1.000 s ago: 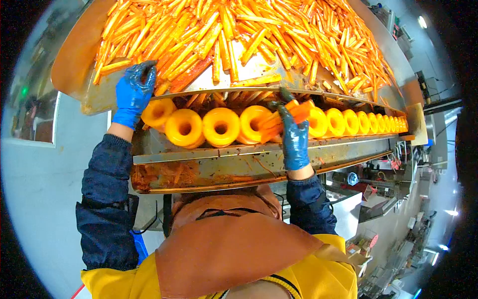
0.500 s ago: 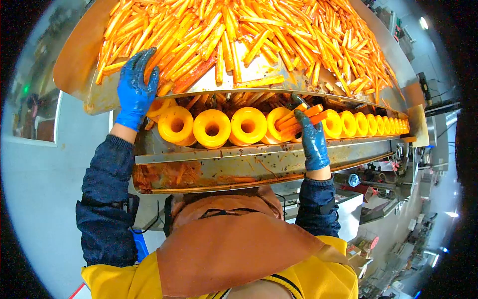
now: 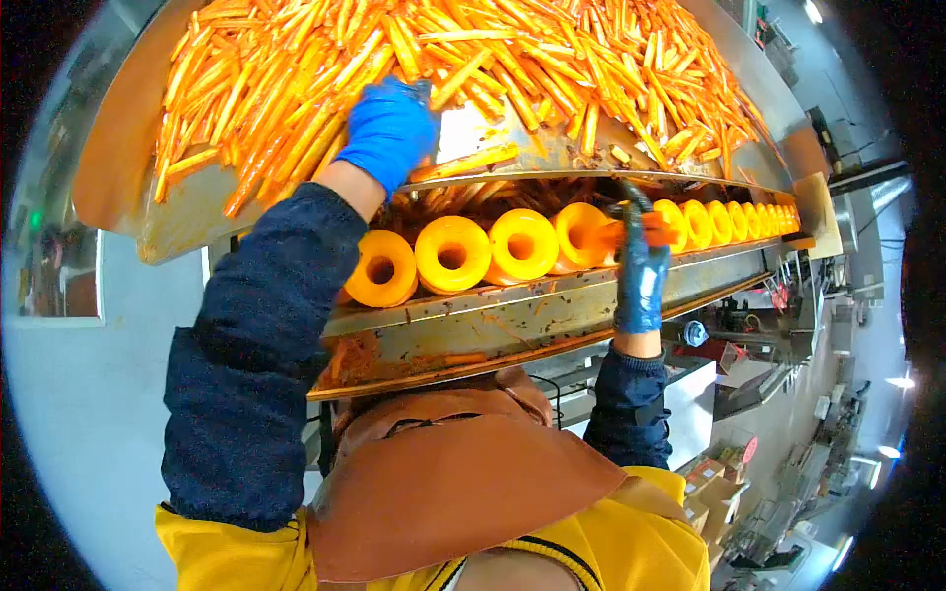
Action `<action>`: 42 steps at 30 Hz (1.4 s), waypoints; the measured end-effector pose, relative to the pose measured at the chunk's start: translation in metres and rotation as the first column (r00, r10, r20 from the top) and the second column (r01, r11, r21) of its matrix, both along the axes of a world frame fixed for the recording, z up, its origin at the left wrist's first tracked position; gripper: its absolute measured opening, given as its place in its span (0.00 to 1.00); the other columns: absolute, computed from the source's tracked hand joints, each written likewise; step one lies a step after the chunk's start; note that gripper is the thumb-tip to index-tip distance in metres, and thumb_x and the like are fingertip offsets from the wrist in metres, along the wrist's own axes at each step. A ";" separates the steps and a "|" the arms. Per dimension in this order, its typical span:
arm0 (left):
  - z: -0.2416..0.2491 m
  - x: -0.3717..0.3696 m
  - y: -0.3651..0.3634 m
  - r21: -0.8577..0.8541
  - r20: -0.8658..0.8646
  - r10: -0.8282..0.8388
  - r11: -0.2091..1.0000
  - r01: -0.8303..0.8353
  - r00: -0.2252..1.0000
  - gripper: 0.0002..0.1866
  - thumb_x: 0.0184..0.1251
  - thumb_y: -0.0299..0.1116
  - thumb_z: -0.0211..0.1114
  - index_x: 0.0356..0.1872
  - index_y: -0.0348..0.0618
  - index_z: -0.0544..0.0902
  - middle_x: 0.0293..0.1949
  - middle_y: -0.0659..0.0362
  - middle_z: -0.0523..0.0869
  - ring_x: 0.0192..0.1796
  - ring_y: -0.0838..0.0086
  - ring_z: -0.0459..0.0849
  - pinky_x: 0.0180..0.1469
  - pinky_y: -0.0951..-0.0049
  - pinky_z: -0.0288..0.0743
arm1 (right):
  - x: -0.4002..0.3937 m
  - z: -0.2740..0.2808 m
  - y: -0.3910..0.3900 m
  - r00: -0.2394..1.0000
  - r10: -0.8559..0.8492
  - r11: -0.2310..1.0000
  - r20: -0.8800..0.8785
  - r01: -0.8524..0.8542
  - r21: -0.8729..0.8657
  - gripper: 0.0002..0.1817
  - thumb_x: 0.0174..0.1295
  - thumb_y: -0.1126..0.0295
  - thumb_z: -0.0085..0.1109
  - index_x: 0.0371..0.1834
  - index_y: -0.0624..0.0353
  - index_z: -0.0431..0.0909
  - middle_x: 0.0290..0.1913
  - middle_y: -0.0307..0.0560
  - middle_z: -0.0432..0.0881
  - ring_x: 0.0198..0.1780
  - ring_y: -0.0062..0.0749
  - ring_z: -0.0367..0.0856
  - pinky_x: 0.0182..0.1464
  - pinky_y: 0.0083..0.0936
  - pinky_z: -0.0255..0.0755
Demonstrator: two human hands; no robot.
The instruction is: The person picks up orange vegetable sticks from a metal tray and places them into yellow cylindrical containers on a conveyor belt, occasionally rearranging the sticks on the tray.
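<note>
My left hand [image 3: 392,130], in a blue glove with dark-stained fingers, is curled at the edge of a heap of oily orange food sticks [image 3: 286,108]. Its fingers are mostly hidden behind the back of the hand, and what they hold cannot be made out. The stained blue glove of my right hand [image 3: 642,266] closes around a few orange food sticks [image 3: 660,233], blurred by motion. This hand is over a row of yellow, round, hollow-centred pieces [image 3: 451,254], close to the metal tray [image 3: 473,148] bearing the heap.
Below the row runs a metal ledge [image 3: 493,335] with orange residue and scraps. More sticks lie in the dark gap behind the yellow pieces. A brown apron [image 3: 463,492] covers my front. Cardboard boxes [image 3: 717,497] and equipment stand on the floor to the right.
My left hand has moved right across the heap, and its spread fingers have curled. My right hand, still holding sticks, has moved slightly right along the row. The view has shifted a little.
</note>
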State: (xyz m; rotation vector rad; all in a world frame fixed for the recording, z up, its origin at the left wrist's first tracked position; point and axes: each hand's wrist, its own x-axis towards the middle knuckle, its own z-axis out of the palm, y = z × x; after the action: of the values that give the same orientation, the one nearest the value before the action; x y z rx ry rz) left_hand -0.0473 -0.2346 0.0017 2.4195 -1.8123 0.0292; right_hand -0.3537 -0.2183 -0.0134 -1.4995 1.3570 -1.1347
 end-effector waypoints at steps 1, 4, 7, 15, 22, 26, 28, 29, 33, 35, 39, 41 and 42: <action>-0.006 0.007 -0.002 -0.027 -0.056 0.022 0.999 -0.024 0.998 0.21 0.67 0.45 0.49 0.56 0.50 0.77 0.49 0.45 0.80 0.51 0.50 0.79 0.51 0.53 0.74 | -0.003 0.008 0.002 0.985 0.016 0.999 0.171 -0.010 -0.036 0.15 0.66 0.66 0.53 0.53 0.60 0.77 0.40 0.38 0.82 0.39 0.21 0.76 0.40 0.21 0.72; -0.018 0.027 -0.004 -0.079 0.042 -0.068 0.994 0.072 0.997 0.20 0.62 0.39 0.53 0.56 0.53 0.76 0.45 0.45 0.81 0.46 0.51 0.81 0.47 0.53 0.76 | -0.015 -0.049 -0.002 0.988 0.125 0.988 0.094 -0.116 -0.100 0.16 0.66 0.68 0.52 0.55 0.58 0.75 0.42 0.38 0.81 0.40 0.19 0.76 0.40 0.19 0.71; -0.008 0.038 -0.002 -0.066 -0.015 -0.115 0.991 0.114 0.993 0.26 0.56 0.37 0.60 0.59 0.54 0.71 0.44 0.46 0.81 0.45 0.52 0.82 0.43 0.53 0.77 | 0.013 -0.048 -0.002 0.929 0.315 0.886 0.194 -0.361 0.291 0.18 0.62 0.75 0.56 0.56 0.59 0.74 0.44 0.38 0.81 0.42 0.17 0.75 0.41 0.18 0.70; 0.003 0.048 0.025 -0.019 -0.031 -0.149 0.989 0.148 0.988 0.34 0.57 0.37 0.59 0.67 0.51 0.62 0.50 0.42 0.79 0.46 0.49 0.82 0.48 0.55 0.76 | 0.068 -0.008 0.032 0.871 0.364 0.887 0.329 -0.432 0.162 0.22 0.59 0.81 0.54 0.59 0.61 0.71 0.50 0.43 0.80 0.49 0.22 0.77 0.51 0.19 0.71; 0.018 0.086 0.044 -0.491 -0.621 -0.299 0.869 -0.062 0.725 0.39 0.56 0.35 0.65 0.68 0.36 0.59 0.46 0.48 0.82 0.45 0.64 0.82 0.49 0.69 0.75 | 0.061 0.000 0.029 0.784 0.387 0.874 -0.485 -0.479 -0.077 0.26 0.49 0.67 0.71 0.53 0.59 0.76 0.47 0.52 0.80 0.49 0.42 0.80 0.50 0.31 0.74; 0.044 0.077 0.065 -0.617 -0.722 -0.412 0.747 -0.249 0.555 0.31 0.60 0.33 0.63 0.64 0.35 0.66 0.44 0.59 0.80 0.42 0.76 0.77 0.47 0.76 0.73 | 0.071 0.006 -0.003 0.845 0.335 0.803 -0.417 -0.488 -0.342 0.25 0.51 0.61 0.69 0.52 0.56 0.77 0.50 0.52 0.79 0.50 0.44 0.79 0.51 0.33 0.75; 0.049 0.065 0.083 -0.595 -0.796 -0.474 0.727 -0.343 0.377 0.26 0.60 0.31 0.63 0.60 0.34 0.70 0.41 0.62 0.79 0.40 0.81 0.75 0.42 0.80 0.72 | 0.098 0.023 -0.012 0.774 0.271 0.639 -0.572 -0.589 -0.495 0.21 0.53 0.61 0.66 0.50 0.53 0.78 0.47 0.52 0.80 0.47 0.46 0.80 0.48 0.36 0.76; 0.047 0.061 0.087 -0.597 -0.794 -0.473 0.725 -0.344 0.381 0.26 0.60 0.31 0.63 0.60 0.34 0.70 0.41 0.62 0.79 0.40 0.81 0.75 0.42 0.80 0.72 | 0.109 0.025 -0.016 0.775 0.273 0.637 -0.569 -0.590 -0.497 0.21 0.53 0.61 0.66 0.50 0.53 0.78 0.47 0.52 0.80 0.47 0.46 0.80 0.48 0.36 0.76; 0.042 0.046 0.115 -0.563 -0.810 -0.398 0.735 -0.378 0.431 0.23 0.61 0.30 0.62 0.58 0.37 0.73 0.41 0.64 0.78 0.39 0.83 0.74 0.40 0.82 0.70 | 0.137 0.021 -0.043 0.432 0.349 0.493 -0.831 -0.839 -0.229 0.18 0.45 0.61 0.71 0.37 0.54 0.78 0.36 0.48 0.79 0.40 0.48 0.79 0.42 0.38 0.74; 0.041 0.035 0.124 -0.591 -0.805 -0.466 0.683 -0.428 0.369 0.21 0.62 0.30 0.61 0.56 0.37 0.74 0.42 0.64 0.78 0.40 0.83 0.74 0.42 0.81 0.70 | 0.136 0.033 -0.051 0.275 0.367 0.455 -0.889 -0.886 -0.086 0.17 0.44 0.61 0.71 0.33 0.55 0.77 0.33 0.49 0.78 0.38 0.48 0.79 0.39 0.37 0.73; 0.019 0.017 0.142 -0.497 -0.865 -0.405 0.767 -0.406 0.295 0.20 0.58 0.23 0.61 0.54 0.38 0.75 0.43 0.63 0.80 0.45 0.81 0.75 0.49 0.78 0.71 | 0.112 0.049 -0.031 0.641 0.348 0.553 -0.684 -0.729 -0.403 0.08 0.52 0.67 0.65 0.29 0.57 0.78 0.31 0.50 0.79 0.36 0.48 0.80 0.37 0.37 0.74; -0.003 0.006 0.147 -0.457 -0.851 -0.341 0.855 -0.244 0.399 0.19 0.56 0.22 0.62 0.51 0.39 0.76 0.42 0.61 0.81 0.44 0.80 0.77 0.49 0.76 0.73 | 0.095 0.047 -0.012 0.827 0.329 0.660 -0.456 -0.547 -0.516 0.09 0.51 0.69 0.67 0.30 0.59 0.78 0.31 0.49 0.80 0.35 0.47 0.79 0.38 0.34 0.73; -0.022 0.003 0.145 -0.481 -0.750 -0.308 0.862 -0.161 0.586 0.16 0.55 0.24 0.63 0.47 0.38 0.77 0.40 0.56 0.82 0.41 0.73 0.80 0.47 0.72 0.75 | 0.085 0.047 -0.002 0.854 0.312 0.666 -0.416 -0.509 -0.546 0.08 0.51 0.72 0.69 0.30 0.61 0.78 0.31 0.49 0.80 0.33 0.43 0.79 0.38 0.31 0.73</action>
State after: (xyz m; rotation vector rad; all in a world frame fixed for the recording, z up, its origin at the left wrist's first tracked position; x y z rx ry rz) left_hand -0.0446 -0.0891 -0.0206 1.5376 -1.2299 -0.4807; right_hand -0.2689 -0.2205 0.0332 -2.4172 0.7164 -1.1542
